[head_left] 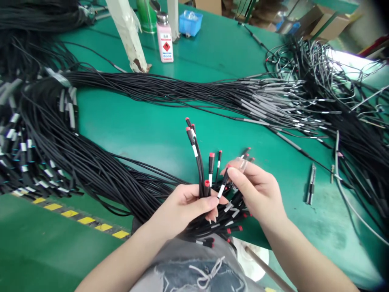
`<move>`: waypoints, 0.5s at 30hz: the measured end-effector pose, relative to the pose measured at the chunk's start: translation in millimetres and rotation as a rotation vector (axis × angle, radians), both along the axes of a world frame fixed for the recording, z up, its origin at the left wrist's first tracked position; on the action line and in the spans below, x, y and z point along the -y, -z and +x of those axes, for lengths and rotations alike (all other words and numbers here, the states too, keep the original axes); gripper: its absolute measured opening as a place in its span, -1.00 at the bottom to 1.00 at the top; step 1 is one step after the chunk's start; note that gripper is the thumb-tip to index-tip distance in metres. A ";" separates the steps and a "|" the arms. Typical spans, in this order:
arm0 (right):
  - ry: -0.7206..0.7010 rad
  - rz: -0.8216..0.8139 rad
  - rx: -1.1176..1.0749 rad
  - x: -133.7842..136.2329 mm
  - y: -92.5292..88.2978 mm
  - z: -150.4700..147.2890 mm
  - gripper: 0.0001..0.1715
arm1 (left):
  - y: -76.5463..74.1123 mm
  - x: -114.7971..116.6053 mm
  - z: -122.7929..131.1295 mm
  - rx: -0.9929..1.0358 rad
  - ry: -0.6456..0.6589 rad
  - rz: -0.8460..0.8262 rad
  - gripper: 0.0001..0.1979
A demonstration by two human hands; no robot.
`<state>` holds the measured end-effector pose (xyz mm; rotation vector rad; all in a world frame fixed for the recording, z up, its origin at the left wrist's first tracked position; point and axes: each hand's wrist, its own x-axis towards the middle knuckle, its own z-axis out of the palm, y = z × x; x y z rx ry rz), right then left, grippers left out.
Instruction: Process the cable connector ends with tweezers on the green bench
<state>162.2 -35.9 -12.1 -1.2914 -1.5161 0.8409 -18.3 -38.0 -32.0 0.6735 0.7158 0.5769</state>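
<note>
Several black cables (199, 166) with red-tipped connectors and white labels stand up out of my left hand (184, 209), whose thumb and fingers are closed round them. Between the thumb and fingers of my right hand (261, 190), one black connector (225, 178) is pinched near its red end. A small clear plastic piece (243, 164) shows at the right fingers; I cannot make out what it is. Below and behind both hands lie more red-ended cables (234, 213), part of a thick black cable bundle (121, 178) running in from the left.
A second bundle (170, 87) crosses the green table (127, 121) towards tangled wires (322, 69) at right. A pink-and-white bottle (165, 40), a blue bin (190, 23) and a white post (127, 36) stand behind. A small pen-like tool (310, 184) lies right.
</note>
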 end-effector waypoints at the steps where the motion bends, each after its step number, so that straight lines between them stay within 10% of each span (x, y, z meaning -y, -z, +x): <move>1: -0.009 -0.005 -0.002 0.7 -0.1 -1.2 -0.66 | -0.7 -0.2 0.9 -0.010 -0.018 -0.006 -0.81; 15: -0.011 0.075 -0.123 10.8 4.0 -8.8 -0.64 | -12.2 -0.6 7.6 -0.005 -0.247 -0.118 -0.80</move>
